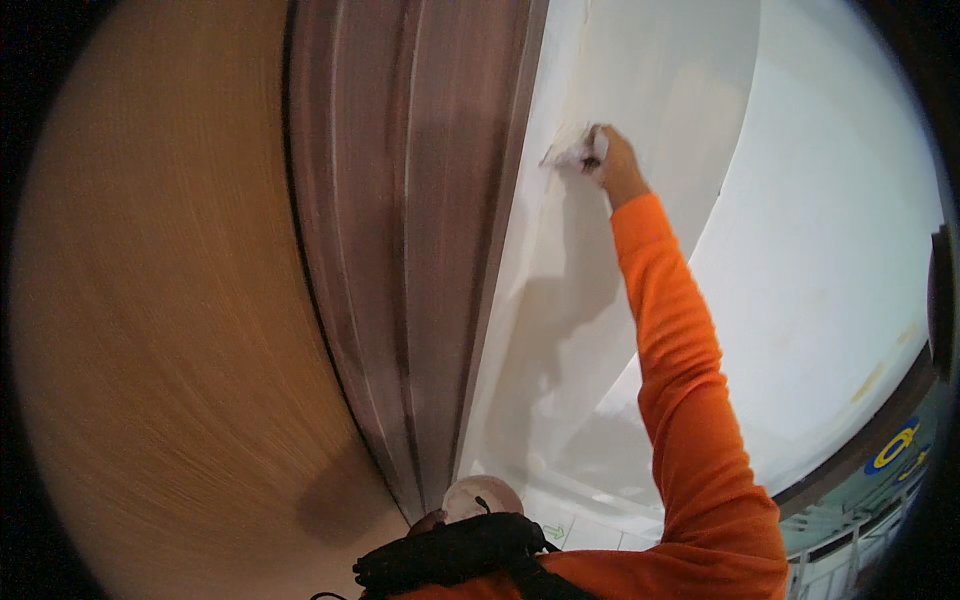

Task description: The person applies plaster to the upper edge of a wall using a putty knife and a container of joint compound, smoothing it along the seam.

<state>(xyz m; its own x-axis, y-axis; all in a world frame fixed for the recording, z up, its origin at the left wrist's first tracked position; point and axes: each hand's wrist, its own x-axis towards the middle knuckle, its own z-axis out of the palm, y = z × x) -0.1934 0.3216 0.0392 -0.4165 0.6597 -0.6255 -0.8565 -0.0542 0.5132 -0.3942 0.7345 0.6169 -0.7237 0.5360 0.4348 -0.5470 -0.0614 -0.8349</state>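
A: What's the right hand [618,168] doing?
B: It's clenched around what looks like a scraper [572,155], held against the white wall [670,80] just left of the grip.
A: And the left hand [430,520]?
B: Only a bit shows, far below that grip, beside a round tub [480,492]. I can't tell whether it's grasping it.
A: What else is near?
B: A brown door frame [455,200], left of the grip, beyond the scraper's tip.

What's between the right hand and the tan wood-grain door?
Head view, from right hand leftward: pale scraper, white wall strip, brown grooved door frame, then wood-grain door.
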